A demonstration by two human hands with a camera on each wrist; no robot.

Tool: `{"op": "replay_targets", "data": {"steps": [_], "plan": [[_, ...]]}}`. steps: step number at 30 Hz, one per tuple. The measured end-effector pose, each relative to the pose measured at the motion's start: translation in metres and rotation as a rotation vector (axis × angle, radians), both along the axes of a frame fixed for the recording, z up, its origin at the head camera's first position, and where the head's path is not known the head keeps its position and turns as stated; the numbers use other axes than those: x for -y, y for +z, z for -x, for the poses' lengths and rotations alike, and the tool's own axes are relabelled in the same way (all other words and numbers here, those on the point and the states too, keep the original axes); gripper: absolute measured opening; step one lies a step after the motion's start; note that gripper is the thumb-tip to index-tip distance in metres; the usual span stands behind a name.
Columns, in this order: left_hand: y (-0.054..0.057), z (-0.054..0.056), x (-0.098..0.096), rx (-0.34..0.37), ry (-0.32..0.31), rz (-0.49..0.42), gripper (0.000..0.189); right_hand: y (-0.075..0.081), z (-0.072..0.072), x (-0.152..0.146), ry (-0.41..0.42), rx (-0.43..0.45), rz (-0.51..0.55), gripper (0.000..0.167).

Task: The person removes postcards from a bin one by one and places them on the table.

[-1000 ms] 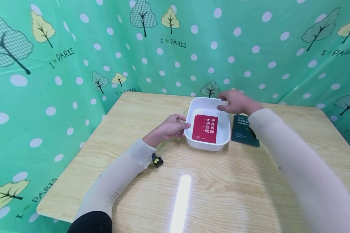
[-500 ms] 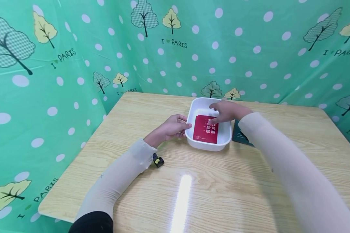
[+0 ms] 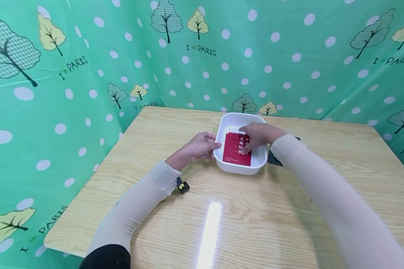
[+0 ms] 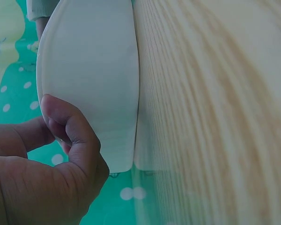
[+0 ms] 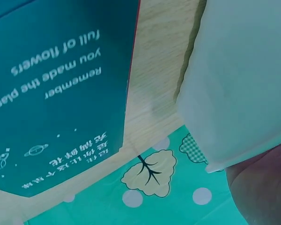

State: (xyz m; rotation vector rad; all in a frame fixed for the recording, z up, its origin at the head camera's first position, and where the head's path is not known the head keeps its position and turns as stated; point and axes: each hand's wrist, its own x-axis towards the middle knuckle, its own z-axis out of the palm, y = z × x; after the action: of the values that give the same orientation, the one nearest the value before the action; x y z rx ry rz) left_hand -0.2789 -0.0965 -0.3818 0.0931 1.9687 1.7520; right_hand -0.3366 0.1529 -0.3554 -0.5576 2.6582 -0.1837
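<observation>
A white plastic tub [image 3: 241, 170] sits on the table with a red booklet [image 3: 231, 151] lying in it, white characters on its cover. My left hand [image 3: 198, 146] pinches the tub's left rim. In the left wrist view, its thumb and fingers close round the rim from both sides. Over the booklet's upper right part reaches my right hand [image 3: 260, 135], thumb and fingers spread apart, the fingertips near the booklet's top edge. Just right of the tub lies a dark green booklet [image 5: 61, 93], partly covered by the right sleeve in the head view.
A small black object with a yellow mark [image 3: 183, 185] is by the left cuff. The wooden table [image 3: 256, 224] ends at a green polka-dot curtain [image 3: 272, 56] behind and on the left.
My right hand has moved from the tub's far right rim down and inward over the red booklet. My left hand stays on the rim, and the tub has hardly moved.
</observation>
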Motion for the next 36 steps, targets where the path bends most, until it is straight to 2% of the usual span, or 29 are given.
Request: {"op": "replay_targets", "data": {"steps": [9,16,25,36], "plan": [[-0.002,0.002,-0.001,0.0,0.004,-0.002,0.044,-0.003,-0.001,0.001,0.03,-0.022,-0.005,0.101],[0.001,0.0,-0.001,0.004,0.005,-0.004,0.039,-0.003,-0.003,0.001,0.04,-0.027,-0.008,0.101],[0.003,-0.001,-0.001,0.008,0.011,0.006,0.039,0.003,-0.005,0.0,0.064,-0.076,-0.011,0.1],[0.0,0.001,-0.002,0.004,0.017,0.003,0.037,0.011,-0.005,-0.005,0.067,-0.103,0.11,0.078]]}}
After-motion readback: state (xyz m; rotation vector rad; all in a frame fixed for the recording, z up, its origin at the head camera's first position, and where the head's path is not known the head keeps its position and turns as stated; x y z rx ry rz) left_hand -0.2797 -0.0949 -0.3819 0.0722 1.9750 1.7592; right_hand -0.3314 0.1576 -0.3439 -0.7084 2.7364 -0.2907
